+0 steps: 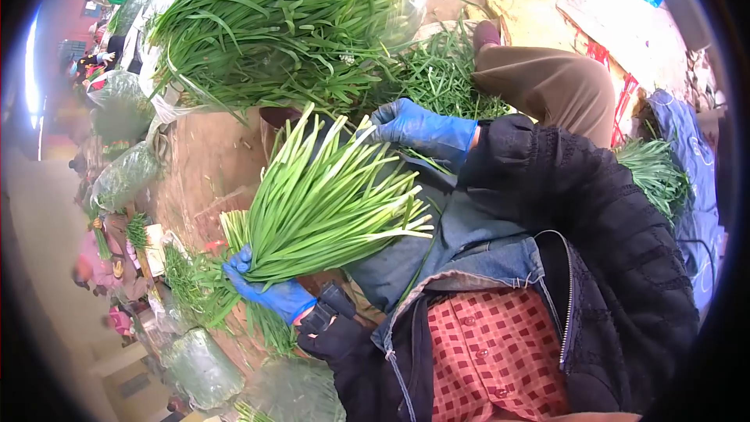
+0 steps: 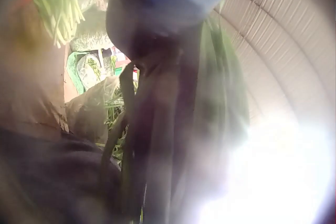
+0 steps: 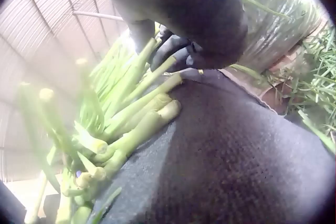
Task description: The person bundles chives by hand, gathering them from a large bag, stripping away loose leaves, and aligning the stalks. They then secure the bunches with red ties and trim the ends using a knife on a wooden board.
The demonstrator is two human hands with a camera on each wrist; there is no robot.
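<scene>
My left hand (image 1: 272, 287), in a blue glove, grips a fanned bunch of green garlic chives (image 1: 328, 195) near its leafy end. The pale cut stem ends spread toward the upper right over the blue-grey apron (image 1: 469, 215). At those ends my right hand (image 1: 422, 129), also gloved in blue, pinches at the stems with curled fingers. The right wrist view shows the thick stem ends (image 3: 142, 121) close up, lying over dark cloth, with the gloved fingers (image 3: 176, 50) beside them. Blur covers much of the left wrist view, where the glove (image 2: 168, 3) sits above hanging leaves.
A large heap of garlic chives (image 1: 273, 23) lies beyond the hands, partly in clear plastic. Loose green trimmings (image 1: 445, 70) lie beside the bent knee (image 1: 547, 86). Another bunch with pale ends (image 1: 234, 227) lies by the left hand. Filled plastic bags (image 1: 203, 367) stand farther left.
</scene>
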